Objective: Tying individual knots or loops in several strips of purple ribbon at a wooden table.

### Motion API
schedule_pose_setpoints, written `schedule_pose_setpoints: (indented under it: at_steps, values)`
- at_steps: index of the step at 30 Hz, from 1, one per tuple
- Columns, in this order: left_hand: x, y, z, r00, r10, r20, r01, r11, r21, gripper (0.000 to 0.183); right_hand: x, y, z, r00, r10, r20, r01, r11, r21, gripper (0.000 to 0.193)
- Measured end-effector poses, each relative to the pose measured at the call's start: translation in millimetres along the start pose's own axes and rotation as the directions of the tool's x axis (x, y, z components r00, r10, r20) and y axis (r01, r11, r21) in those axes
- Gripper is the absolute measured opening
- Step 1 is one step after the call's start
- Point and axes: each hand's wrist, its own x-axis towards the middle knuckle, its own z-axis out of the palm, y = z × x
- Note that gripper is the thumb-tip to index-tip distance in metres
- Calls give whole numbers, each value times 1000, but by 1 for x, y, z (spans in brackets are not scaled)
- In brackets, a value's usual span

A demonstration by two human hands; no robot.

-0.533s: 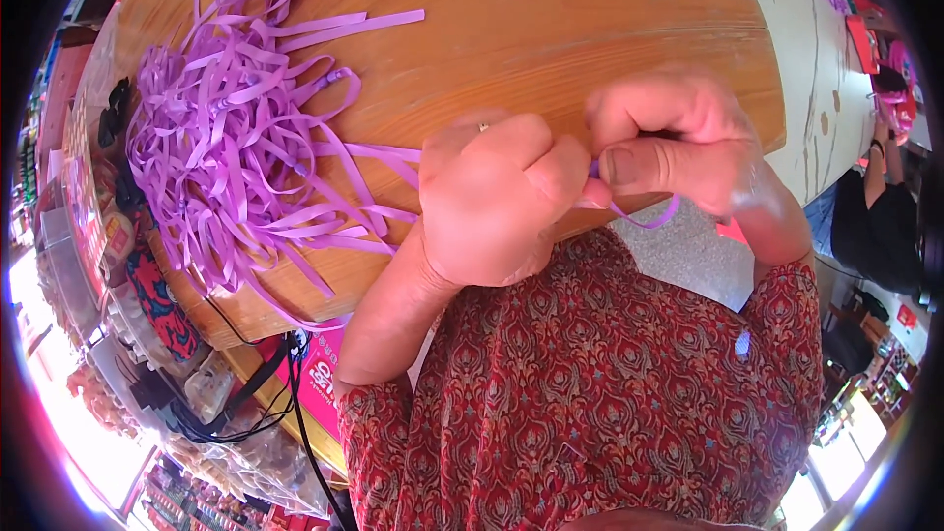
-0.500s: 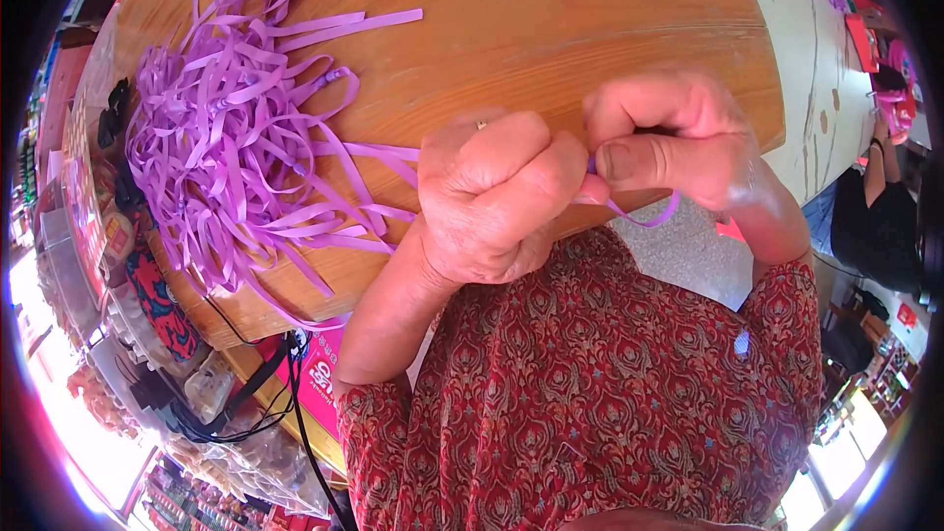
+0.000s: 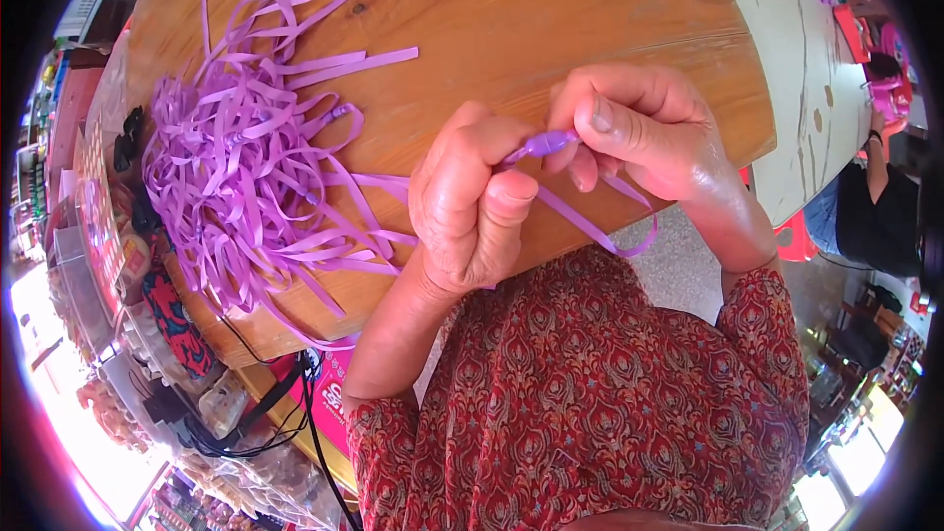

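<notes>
Head: two hands (image 3: 462, 206) (image 3: 649, 133) holding one beaded ribbon (image 3: 549, 144); one ribbon heap (image 3: 251, 152).

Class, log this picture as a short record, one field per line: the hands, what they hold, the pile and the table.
Purple piece: small, rounded, joined to a ribbon
Left hand: closed on the ribbon, left of the purple piece
Right hand: pinching the purple piece's right end
Pile: tangled purple ribbons, left of both hands
Table: brown wood
</notes>
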Motion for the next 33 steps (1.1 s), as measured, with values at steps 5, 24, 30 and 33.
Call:
schedule_pose_setpoints:
  at_steps: [5,24,30,33]
  values:
    - [1,0,2,998,-66,22,65,997,46,11,4,4,-6,1000,-15,-2,15,998,68,30]
    - [11,-9,3,983,-59,-174,118,929,351,28,-16,4,-38,988,-93,-122,55,958,-282,12]
    - [2,-3,5,944,-182,-274,230,961,152,25,-61,-14,-100,856,-323,-404,87,860,-503,11]
    - [-3,-2,13,946,-294,-135,312,940,139,19,-111,-34,-167,561,-553,-616,82,778,-623,15]
